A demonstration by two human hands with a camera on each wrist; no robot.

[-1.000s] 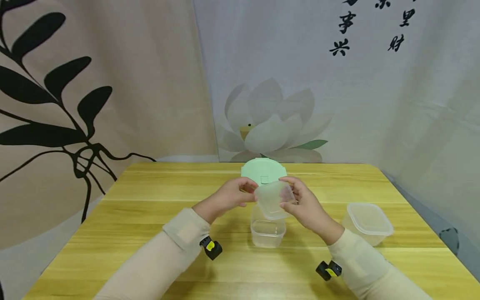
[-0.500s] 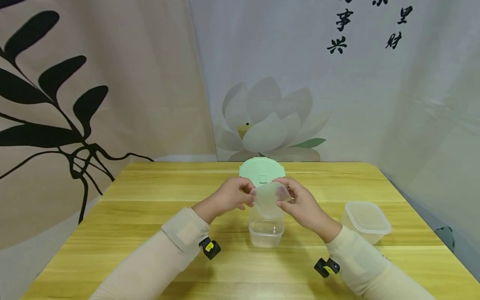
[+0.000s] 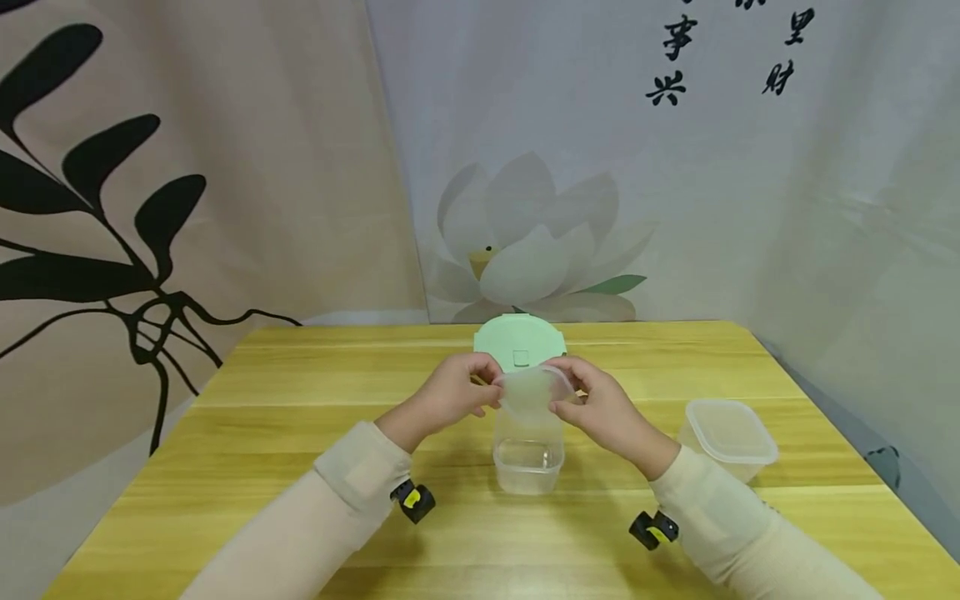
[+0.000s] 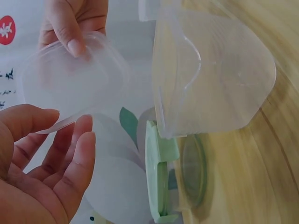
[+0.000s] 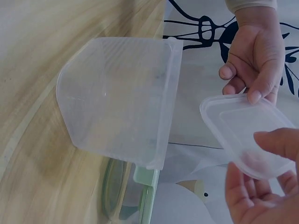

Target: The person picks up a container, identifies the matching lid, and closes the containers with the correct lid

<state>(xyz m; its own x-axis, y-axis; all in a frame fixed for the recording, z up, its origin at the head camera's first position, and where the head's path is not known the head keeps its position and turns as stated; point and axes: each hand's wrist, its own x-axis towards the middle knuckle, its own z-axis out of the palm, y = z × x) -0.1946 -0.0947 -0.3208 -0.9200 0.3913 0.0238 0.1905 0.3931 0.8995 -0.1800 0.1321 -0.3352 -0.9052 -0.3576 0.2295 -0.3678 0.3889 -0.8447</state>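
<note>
A translucent plastic lid (image 3: 532, 393) with rounded corners is held up between both hands, tilted. My left hand (image 3: 448, 390) pinches its left edge between thumb and fingers. On the opposite side my right hand (image 3: 603, 410) grips the lid, thumb on the near face and fingers behind. Just below stands a clear plastic food container (image 3: 528, 477) without a lid, upright on the table; the raised lid overlaps its far part in the head view. In the left wrist view the container (image 4: 219, 74) looks empty, its rim close to the lid.
Behind the hands stands a clear container with a round pale green clip lid (image 3: 519, 340). To the right, near the right forearm, sits another translucent container with its lid on (image 3: 731, 433). The wooden table (image 3: 300, 467) ends at a printed curtain (image 3: 555, 100).
The lid has tipped a little, showing a shorter face in the head view. Both hands keep their hold on it. The whole head view has shifted slightly.
</note>
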